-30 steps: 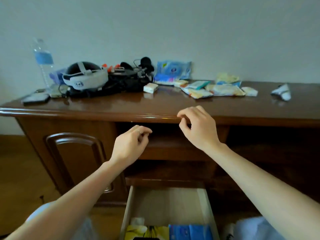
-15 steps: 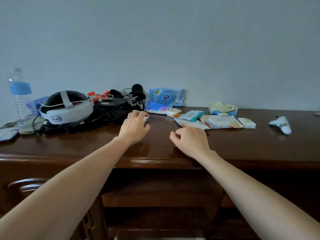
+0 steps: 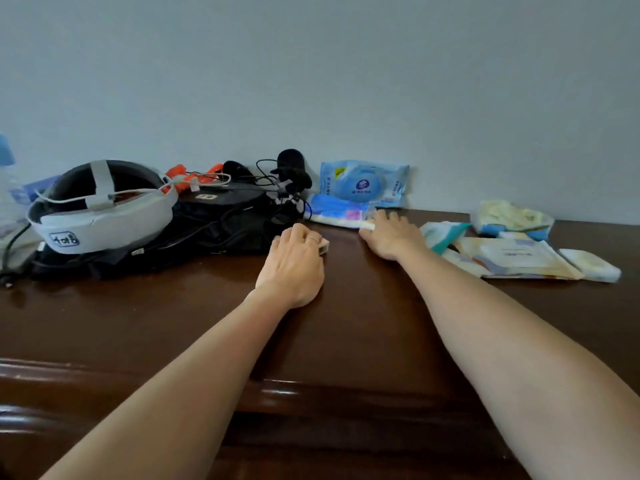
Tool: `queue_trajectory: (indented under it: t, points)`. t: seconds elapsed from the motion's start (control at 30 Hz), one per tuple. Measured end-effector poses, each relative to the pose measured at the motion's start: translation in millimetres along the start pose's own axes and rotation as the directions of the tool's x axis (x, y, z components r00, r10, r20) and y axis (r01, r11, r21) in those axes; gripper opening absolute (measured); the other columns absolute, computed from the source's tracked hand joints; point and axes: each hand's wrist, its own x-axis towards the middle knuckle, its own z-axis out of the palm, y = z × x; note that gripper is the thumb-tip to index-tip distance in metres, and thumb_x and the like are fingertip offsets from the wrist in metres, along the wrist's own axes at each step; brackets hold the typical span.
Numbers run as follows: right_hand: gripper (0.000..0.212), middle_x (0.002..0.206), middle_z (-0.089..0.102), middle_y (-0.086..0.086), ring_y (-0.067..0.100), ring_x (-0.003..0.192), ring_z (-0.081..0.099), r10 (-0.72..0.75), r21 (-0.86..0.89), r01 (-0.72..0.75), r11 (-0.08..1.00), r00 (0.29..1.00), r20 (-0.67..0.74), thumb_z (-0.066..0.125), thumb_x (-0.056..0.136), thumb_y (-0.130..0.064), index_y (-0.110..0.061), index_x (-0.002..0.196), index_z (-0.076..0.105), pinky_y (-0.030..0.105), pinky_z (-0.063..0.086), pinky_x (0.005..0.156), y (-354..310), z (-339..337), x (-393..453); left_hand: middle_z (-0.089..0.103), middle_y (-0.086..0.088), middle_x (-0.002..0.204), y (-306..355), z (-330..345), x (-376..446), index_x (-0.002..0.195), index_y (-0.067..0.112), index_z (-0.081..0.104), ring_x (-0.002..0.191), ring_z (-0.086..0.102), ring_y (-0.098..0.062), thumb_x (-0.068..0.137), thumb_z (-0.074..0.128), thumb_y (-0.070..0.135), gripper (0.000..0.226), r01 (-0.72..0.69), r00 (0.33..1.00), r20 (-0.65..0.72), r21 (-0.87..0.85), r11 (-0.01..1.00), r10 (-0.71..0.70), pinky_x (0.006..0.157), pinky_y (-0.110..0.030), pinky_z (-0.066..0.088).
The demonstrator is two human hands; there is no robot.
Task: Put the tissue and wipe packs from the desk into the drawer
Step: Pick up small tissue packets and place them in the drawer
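Note:
My left hand (image 3: 294, 265) is curled over a small white tissue pack (image 3: 324, 246) on the brown desk (image 3: 363, 323); only the pack's right end shows. My right hand (image 3: 391, 237) lies over a small cream pack (image 3: 367, 225), thumb at its near side, beside a flat blue and pink pack (image 3: 332, 211). A blue wipe pack (image 3: 363, 183) leans on the wall behind. To the right lie a teal and white pack (image 3: 445, 233), a large beige pack (image 3: 512, 259), a small white pack (image 3: 592, 268) and a yellow and blue pack (image 3: 512, 220). The drawer is out of view.
A white and black headset (image 3: 100, 209) with cables rests on a black bag (image 3: 225, 223) at the left, close to my left hand. A water bottle (image 3: 5, 157) shows at the far left edge. The wall runs right behind the packs.
The view has risen from the open drawer to the desk top. Both hands moved up and forward: the left onto the small white pack, the right onto the cream pack.

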Motion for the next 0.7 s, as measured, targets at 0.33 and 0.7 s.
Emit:
queue_trajectory:
  t: [0.33, 0.7]
  points:
    - [0.058, 0.138, 0.062, 0.012, 0.027, 0.132, 0.054, -0.355, -0.206, 0.342, 0.917, 0.934, -0.028, 0.032, 0.103, -0.058, -0.017, 0.141, 0.047, 0.048, 0.006, 0.125, -3, -38, -158, 0.057, -0.013, 0.122, 27, -51, -52, 0.124, 0.023, 0.05, 0.109, 0.057, -0.031, 0.094, 0.057, 0.026, 0.031, 0.094, 0.98, 0.187, -0.177, 0.98, -0.06, 0.085, -0.037, 0.045]
    - [0.06, 0.13, 0.053, 0.005, 0.023, 0.11, 0.053, -0.51, 0.117, 0.632, 0.766, 0.709, -0.487, 0.061, 0.092, -0.055, -0.018, 0.138, 0.049, 0.038, 0.041, 0.095, 10, 73, -446, 0.041, 0.011, 0.138, 30, -36, -359, 0.148, 0.032, 0.032, 0.124, 0.047, -0.005, 0.08, 0.073, 0.023, 0.08, 0.116, 0.968, -0.14, -0.487, 0.866, -0.209, 0.095, -0.013, 0.043]
